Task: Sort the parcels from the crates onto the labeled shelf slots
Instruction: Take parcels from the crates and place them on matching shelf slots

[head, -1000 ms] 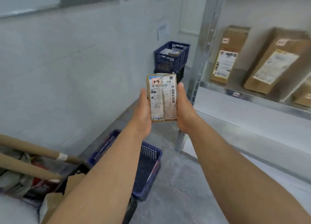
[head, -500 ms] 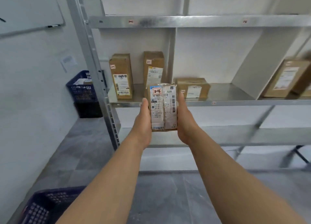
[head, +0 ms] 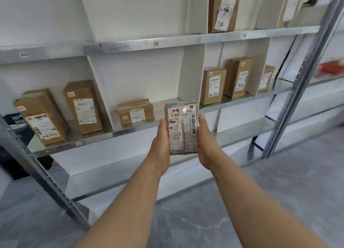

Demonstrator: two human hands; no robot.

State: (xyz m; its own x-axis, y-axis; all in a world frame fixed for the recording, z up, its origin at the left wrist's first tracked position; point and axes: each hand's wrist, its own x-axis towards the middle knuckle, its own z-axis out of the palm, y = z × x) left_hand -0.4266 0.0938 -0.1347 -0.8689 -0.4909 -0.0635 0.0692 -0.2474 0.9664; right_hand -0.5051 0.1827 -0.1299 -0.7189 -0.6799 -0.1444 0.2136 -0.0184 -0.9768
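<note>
I hold a small brown parcel (head: 182, 129) upright in front of me, its white shipping label facing me and a red tag reading "2-4" at its top left. My left hand (head: 161, 143) presses its left side and my right hand (head: 205, 141) presses its right side. Behind it runs the metal shelf (head: 130, 131) with small slot tags on its front lip. Two tall boxes (head: 84, 107) stand in the left slot, a low box (head: 136, 111) lies in the middle slot, and three boxes (head: 214, 85) stand in the right slot.
An upper shelf (head: 167, 41) carries a tall box (head: 222, 9) at the top right. Slanted metal uprights stand at the left (head: 46, 175) and right (head: 297, 80). A dark blue crate (head: 16, 121) shows behind the left upright. Grey marbled floor lies below.
My view has swung right along the shelf and closer to it; the crates on the floor have left the frame. Both hands still hold the parcel the same way in front of me.
</note>
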